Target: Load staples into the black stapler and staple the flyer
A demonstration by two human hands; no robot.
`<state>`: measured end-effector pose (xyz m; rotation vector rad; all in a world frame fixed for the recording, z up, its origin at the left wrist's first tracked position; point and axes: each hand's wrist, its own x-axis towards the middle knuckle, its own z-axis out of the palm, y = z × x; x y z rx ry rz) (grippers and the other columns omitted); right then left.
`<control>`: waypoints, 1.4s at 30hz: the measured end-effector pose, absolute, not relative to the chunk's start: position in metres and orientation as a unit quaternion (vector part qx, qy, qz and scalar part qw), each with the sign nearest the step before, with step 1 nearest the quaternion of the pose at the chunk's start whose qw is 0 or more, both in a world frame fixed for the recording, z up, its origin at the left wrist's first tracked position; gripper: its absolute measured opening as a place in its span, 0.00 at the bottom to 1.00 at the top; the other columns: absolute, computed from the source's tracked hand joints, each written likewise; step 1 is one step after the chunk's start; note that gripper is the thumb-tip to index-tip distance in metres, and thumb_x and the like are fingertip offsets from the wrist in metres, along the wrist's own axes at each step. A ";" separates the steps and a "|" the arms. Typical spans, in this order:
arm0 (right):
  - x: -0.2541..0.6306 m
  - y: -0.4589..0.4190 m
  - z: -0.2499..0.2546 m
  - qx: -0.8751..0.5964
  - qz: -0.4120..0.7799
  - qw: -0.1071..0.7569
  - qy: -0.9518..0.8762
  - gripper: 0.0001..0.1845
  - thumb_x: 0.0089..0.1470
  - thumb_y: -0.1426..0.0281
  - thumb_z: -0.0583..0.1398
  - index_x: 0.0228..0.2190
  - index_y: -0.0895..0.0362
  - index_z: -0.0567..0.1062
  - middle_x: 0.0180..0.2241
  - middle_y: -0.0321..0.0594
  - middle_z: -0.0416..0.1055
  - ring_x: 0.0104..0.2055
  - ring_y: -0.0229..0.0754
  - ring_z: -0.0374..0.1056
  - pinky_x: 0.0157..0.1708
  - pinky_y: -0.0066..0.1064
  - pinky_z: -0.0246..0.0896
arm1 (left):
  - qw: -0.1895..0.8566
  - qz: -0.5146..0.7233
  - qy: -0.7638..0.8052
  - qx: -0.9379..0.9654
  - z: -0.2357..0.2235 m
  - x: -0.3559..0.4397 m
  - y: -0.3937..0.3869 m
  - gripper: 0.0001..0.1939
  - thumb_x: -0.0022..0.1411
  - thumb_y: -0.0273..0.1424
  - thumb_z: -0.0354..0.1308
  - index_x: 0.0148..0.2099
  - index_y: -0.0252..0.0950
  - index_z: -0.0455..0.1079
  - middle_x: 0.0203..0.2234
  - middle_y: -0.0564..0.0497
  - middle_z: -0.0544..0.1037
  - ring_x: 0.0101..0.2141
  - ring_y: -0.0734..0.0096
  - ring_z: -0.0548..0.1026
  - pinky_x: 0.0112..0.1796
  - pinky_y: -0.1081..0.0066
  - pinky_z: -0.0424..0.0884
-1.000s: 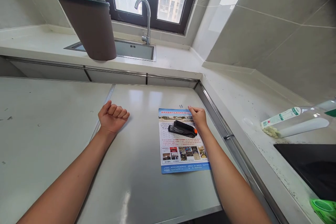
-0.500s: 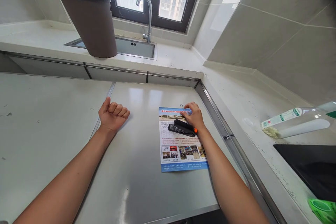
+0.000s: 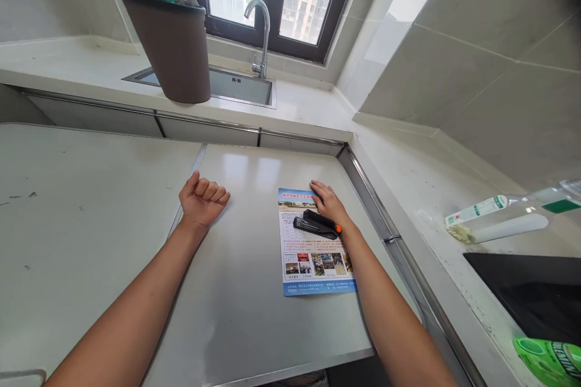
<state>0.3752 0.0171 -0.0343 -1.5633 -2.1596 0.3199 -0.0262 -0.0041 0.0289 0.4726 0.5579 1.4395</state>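
Note:
A printed flyer [image 3: 313, 287] with a blue border and small photos lies flat on the pale tabletop. On its middle rests a black stapler [image 3: 315, 225] with an orange tip, at a slant. My right hand [image 3: 331, 204] lies over the flyer's upper right corner, fingers stretched forward past its top edge and the wrist beside the stapler's orange end. Nothing shows in its grip, and whatever is under the palm is hidden. To the left of the flyer, my left hand [image 3: 205, 199] is closed in a fist above the table, with no object visible in it.
A brown bin [image 3: 167, 48] stands at the sink [image 3: 242, 89], near the faucet [image 3: 263, 36]. On the right counter are a clear plastic bottle [image 3: 499, 214], a black panel [image 3: 531, 290] and a green packet [image 3: 544, 360]. A metal-trimmed counter edge [image 3: 385, 217] borders the table.
My right hand's fingers have straightened and moved slightly left and down, covering the spot where small metal staples showed. The left fist is unchanged. The whole view has shifted a little.

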 end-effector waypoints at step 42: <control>0.284 -0.117 -0.014 -0.659 0.075 0.220 -0.715 0.12 0.62 0.74 0.50 0.31 0.55 0.73 0.34 0.41 0.73 0.39 0.44 0.69 0.41 0.32 0.59 | 0.089 0.079 0.730 0.673 0.012 -0.120 -0.110 0.32 0.77 0.42 0.38 0.37 0.36 0.82 0.36 0.40 0.84 0.38 0.56 0.81 0.34 0.66 0.63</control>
